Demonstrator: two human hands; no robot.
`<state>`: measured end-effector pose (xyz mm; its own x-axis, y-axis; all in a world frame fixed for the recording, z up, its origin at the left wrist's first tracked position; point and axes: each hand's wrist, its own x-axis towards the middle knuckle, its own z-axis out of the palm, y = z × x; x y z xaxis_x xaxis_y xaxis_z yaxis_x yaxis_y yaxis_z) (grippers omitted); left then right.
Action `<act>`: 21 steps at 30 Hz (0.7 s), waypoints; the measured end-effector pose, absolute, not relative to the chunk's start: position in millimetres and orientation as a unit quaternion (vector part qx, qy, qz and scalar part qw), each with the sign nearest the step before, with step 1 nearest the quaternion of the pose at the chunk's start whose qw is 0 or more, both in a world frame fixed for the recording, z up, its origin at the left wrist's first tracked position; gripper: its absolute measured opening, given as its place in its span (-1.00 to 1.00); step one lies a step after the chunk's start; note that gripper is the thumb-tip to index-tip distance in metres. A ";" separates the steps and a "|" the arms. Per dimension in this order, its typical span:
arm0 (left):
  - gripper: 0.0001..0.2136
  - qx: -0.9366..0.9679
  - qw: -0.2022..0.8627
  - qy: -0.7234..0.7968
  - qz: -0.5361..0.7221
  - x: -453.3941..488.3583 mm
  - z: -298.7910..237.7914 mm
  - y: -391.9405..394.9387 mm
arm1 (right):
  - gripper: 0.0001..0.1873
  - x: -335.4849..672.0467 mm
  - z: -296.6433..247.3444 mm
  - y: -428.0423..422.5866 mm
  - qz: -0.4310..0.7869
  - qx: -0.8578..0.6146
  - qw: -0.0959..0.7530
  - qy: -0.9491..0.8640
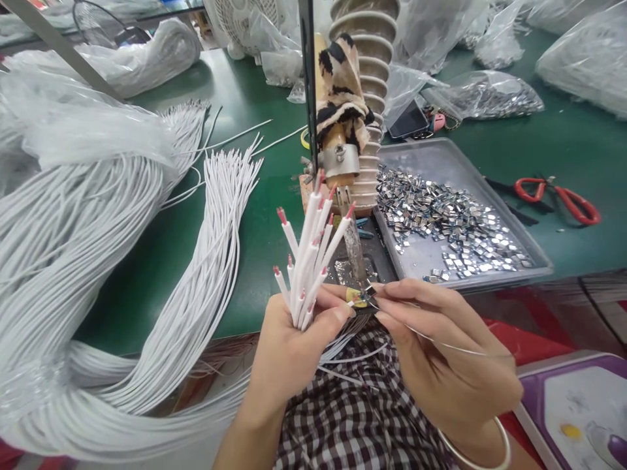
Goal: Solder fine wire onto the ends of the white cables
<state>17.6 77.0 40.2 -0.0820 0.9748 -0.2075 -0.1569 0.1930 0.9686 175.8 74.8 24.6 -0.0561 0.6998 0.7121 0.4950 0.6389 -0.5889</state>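
My left hand (294,346) is closed around a bundle of white cables (308,261) whose stripped ends show red wires. Between its thumb and forefinger, one cable end points right, toward the soldering iron tip (362,277). My right hand (435,346) pinches a thin strand of solder wire (441,343) that runs back across its fingers. A small metal connector (371,288) sits under the tip, close to the right fingertips; what supports it is partly hidden. The soldering iron (340,153) is fixed upright, with a spotted cloth wrapped around its handle.
A plastic tray (533,264) of small metal connectors stands at the right, beside red-handled pliers (578,203). Large bundles of white cable (196,274) cover the left side. A ribbed duct (369,85) rises behind the iron, and plastic bags (494,94) lie at the back.
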 end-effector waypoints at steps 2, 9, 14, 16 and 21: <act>-0.87 0.388 0.555 0.536 0.504 17.7 40.4 76.8 | -0.71 175.9 22.3 74.2 0.093 -0.417 0.550 -0.718; -0.84 0.416 0.547 0.523 0.504 15.4 41.2 78.7 | -0.58 171.5 17.6 77.3 0.090 -0.421 0.572 -0.698; -0.86 0.407 0.542 0.538 0.501 18.5 45.8 76.5 | -0.65 173.2 21.1 76.1 0.090 -0.422 0.560 -0.707; -0.85 0.407 0.543 0.542 0.496 19.1 46.5 76.0 | -0.68 174.5 21.7 74.9 0.090 -0.421 0.555 -0.712; -0.82 0.429 0.565 0.530 0.465 15.7 40.1 76.1 | -0.67 177.2 18.9 73.3 0.114 -0.415 0.564 -0.705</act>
<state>15.7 76.1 40.1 0.0066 0.9795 -0.2012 -0.0711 0.2011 0.9770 177.2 73.3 18.9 -0.0200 0.7131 0.7008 0.4559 0.6304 -0.6283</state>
